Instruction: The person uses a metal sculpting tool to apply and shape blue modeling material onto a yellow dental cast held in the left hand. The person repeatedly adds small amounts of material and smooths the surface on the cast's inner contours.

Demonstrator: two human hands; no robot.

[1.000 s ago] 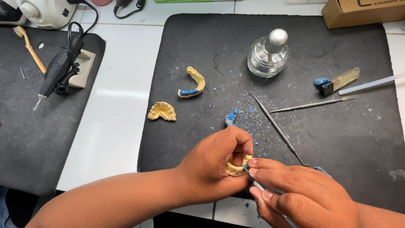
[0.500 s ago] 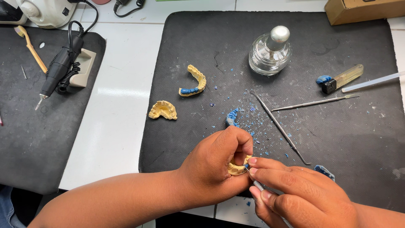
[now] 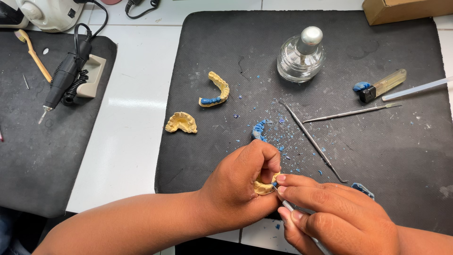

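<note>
Hands meet low on the black mat (image 3: pixel 377 151), close to its near edge. The left hand (image 3: pixel 240 189) has its grip clenched around a small yellow dental cast (image 3: pixel 264 185), thumb and fingers curled over it so that only a sliver of yellow shows between them. The right hand (image 3: pixel 330 217) pinches a thin metal tool (image 3: pixel 289 207) like a pen, grip tight on the shaft, and the tip touches the cast just below the left thumb. A fleck of blue shows right at the tip.

Blue wax crumbs (image 3: pixel 278 141) lie scattered on the mat just beyond the hands, with a larger blue lump (image 3: pixel 258 130) among them. Two slender steel instruments rest nearby: one long probe (image 3: pixel 314 141) running diagonally towards the right hand, one flat-ended spatula (image 3: pixel 351 112) lying almost level further back. A glass spirit lamp (image 3: pixel 300 56) with a metal cap stands at the far side of the mat, and a yellow lighter (image 3: pixel 382 86) lies to its right, a blue bit touching its dark end.

Further left on the mat sits a curved yellow arch with blue wax on it (image 3: pixel 214 90). Another yellow cast (image 3: pixel 181 123) straddles the mat's left edge on the white bench (image 3: pixel 127 123). A black rotary handpiece (image 3: pixel 63 80) rests in a holder on a second dark mat at far left, beside a toothbrush (image 3: pixel 35 55).
</note>
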